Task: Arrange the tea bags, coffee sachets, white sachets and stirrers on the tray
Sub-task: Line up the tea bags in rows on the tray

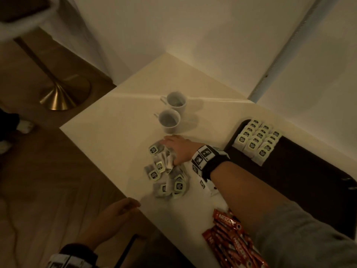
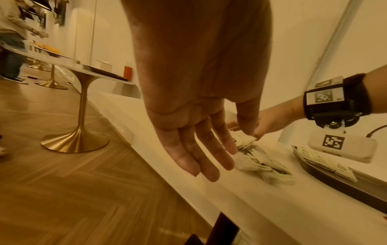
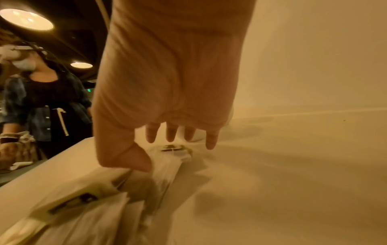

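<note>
Head view: right hand (image 1: 178, 149) laid over the loose heap of tea bags (image 1: 166, 171) on the pale, smooth desk (image 1: 108, 132), fingers (image 1: 167, 141) spread wide over the top bags, none clearly pinched. Rows of flat paper tea bags (image 1: 257, 141) already lined up in the corner of the dark tray (image 1: 318, 178), well beyond the wrist. Glossy red coffee sachets (image 1: 229, 236) piled back under the forearm. Two white mugs (image 1: 170, 120) just past the fingertips. Left hand (image 1: 116, 213) idle at the desk edge. Judged mid-step: tea bags partly placed, next move a gentle pinch on one thin bag without dragging its neighbours.

Left wrist view: left hand (image 2: 194, 132) hanging empty, fingers (image 2: 188, 159) straight and relaxed; crumpled soft tea bags (image 2: 257, 164) ahead of the fingertips.

Right wrist view: right hand (image 3: 167, 99) over blurred papery tea bags (image 3: 176, 150); fingers (image 3: 171, 134) splayed, thumb near one bag, grip impossible to tell.
</note>
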Demonstrator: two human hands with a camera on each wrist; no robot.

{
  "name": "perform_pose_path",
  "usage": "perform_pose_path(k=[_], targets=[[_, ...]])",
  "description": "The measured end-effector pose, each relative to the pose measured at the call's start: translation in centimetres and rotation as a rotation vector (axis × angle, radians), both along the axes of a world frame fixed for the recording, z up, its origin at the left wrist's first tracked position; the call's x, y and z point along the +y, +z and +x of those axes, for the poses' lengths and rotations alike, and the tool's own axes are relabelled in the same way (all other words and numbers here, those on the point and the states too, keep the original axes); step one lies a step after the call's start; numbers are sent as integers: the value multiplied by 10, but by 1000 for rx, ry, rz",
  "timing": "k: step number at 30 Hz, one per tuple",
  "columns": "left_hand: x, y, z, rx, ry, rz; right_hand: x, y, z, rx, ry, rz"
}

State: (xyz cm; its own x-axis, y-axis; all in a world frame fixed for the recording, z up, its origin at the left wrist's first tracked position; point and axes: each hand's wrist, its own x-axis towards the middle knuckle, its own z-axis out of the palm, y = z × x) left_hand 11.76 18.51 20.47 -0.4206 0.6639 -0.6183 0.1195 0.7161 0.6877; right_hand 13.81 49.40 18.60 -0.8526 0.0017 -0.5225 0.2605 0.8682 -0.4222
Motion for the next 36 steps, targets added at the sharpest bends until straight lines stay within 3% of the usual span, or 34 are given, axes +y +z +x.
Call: perform_pose_path(k=[7, 14, 17, 21, 26, 29, 33, 36], targets=[[-19, -7, -7, -14, 120, 46, 1, -4, 0, 44, -95, 24], [-15, -11, -9, 6, 77, 43, -5, -8, 8, 42, -261, 69], [-13, -11, -9, 20, 49, 59, 8, -5, 19, 105, -401, -43], [1, -4, -17, 20, -11, 100, 27, 12, 42, 298, -716, -261], [67, 23, -13, -49, -71, 233, 35, 50, 74, 471, -929, -658], [122, 44, -3, -219, 84, 356, 33, 75, 91, 520, -918, -789], [186, 70, 5, -730, 314, 449, 35, 100, 113, 538, -845, -739], [215, 86, 11, -948, 78, 349, 38, 113, 127, 526, -802, -586]])
